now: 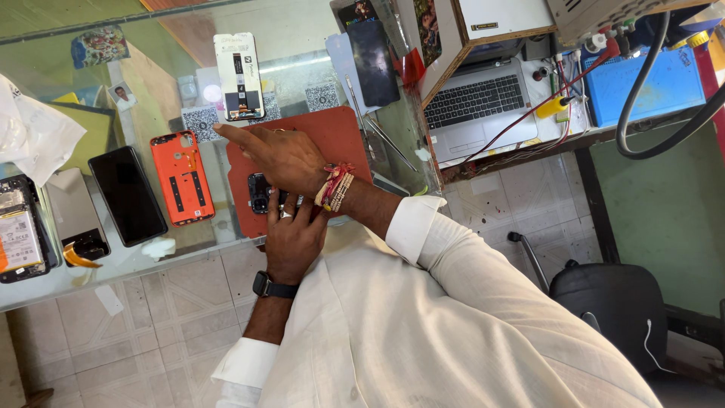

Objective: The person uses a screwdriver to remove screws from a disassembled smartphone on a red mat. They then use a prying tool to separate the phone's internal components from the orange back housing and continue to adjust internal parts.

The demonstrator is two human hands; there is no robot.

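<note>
Glass counter (151,261) holds, from the left, an opened phone (19,234), two dark phones and one orange frame (181,177), already stripped. On the red mat (343,136) the left hand (291,238) grips a small black phone (260,193), not yet opened; the right hand (283,155) lies unclenched, forefinger pointing. Beyond it lies one screen part (239,75).

Person, seen from above: loose white long-sleeved shirt with turned-back cuffs. Left hand (293,236): black wristwatch (272,287) on the wrist, silver ring (286,214) on one finger. Right hand (283,155): red and beige thread-and-bead bracelets (335,187) bunched at the wrist.
</note>
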